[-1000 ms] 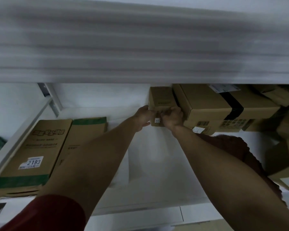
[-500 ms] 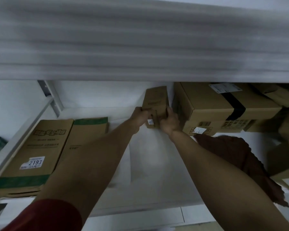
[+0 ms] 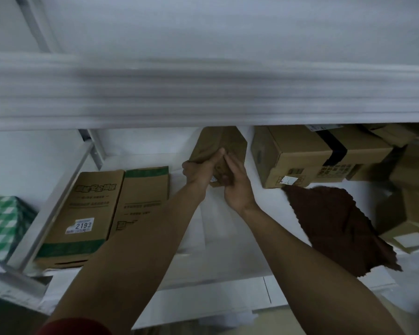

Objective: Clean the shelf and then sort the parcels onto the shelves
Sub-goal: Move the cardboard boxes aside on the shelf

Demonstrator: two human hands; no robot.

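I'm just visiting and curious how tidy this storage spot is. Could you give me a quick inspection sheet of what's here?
Surface: white shelf board, parcels at both ends.
Job's things: small brown box, tilted, held up; labelled carton reading 2193 lying flat at left, green-edged carton beside it; large taped carton at right; brown cloth lying on the shelf in front of it.
Clutter: green checked item outside the frame at left; more cartons at far right.
Hands: left hand and right hand both hold the small brown box.
Cables: nothing seen.
Surroundings: upper shelf overhead, blurred; metal upright; white wall behind.
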